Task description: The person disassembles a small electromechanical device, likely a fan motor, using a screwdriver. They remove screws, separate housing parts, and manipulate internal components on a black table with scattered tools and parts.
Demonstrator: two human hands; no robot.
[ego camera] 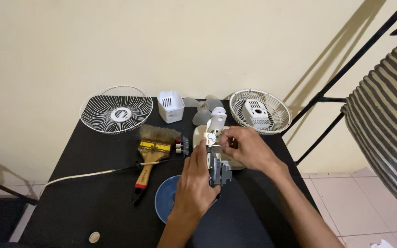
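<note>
A dismantled fan motor unit (220,170) with a cream base sits in the middle of the black table (93,202). My left hand (195,181) grips the grey motor block from the near side. My right hand (244,147) pinches a small metal part at the top of the unit, just below the white neck bracket (217,119). Both hands hide most of the motor.
A white wire fan guard (116,110) lies at the back left, a second guard (260,110) with a white cover at the back right. Between them stand a white housing (171,105) and clear fan blades (205,108). A paintbrush (152,151), white cable (83,174) and blue bowl (164,202) lie nearby.
</note>
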